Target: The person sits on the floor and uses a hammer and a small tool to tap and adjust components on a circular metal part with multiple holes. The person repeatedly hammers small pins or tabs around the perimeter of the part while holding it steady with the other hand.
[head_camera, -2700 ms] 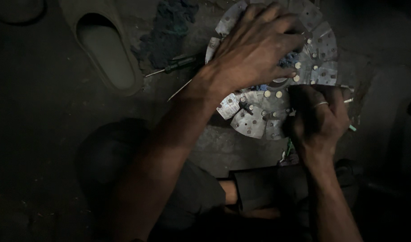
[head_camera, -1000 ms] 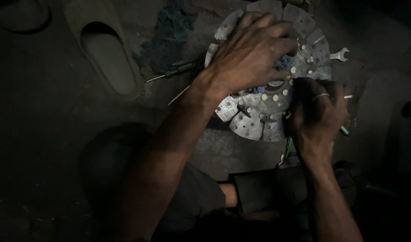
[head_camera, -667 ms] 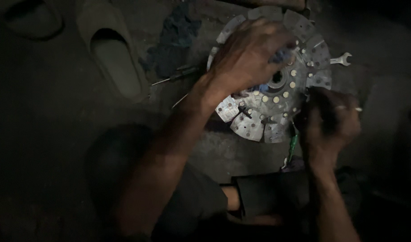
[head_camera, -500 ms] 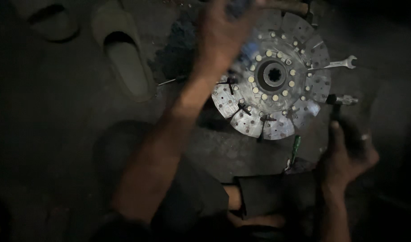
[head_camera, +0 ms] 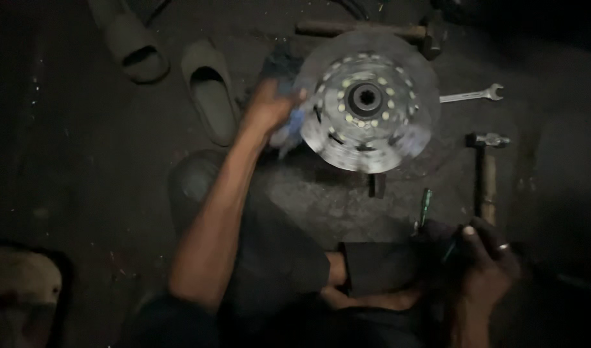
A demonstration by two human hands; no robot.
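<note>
Steel disc blurred; left hand at its left rim, grip unclear; right hand clasps hammer.

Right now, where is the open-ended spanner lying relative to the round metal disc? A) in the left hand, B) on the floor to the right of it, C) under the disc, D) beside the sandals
B: the spanner lies flat on the floor just right of the disc, apart from its rim, above the hammer. The left hand is at the disc's opposite edge.
</note>
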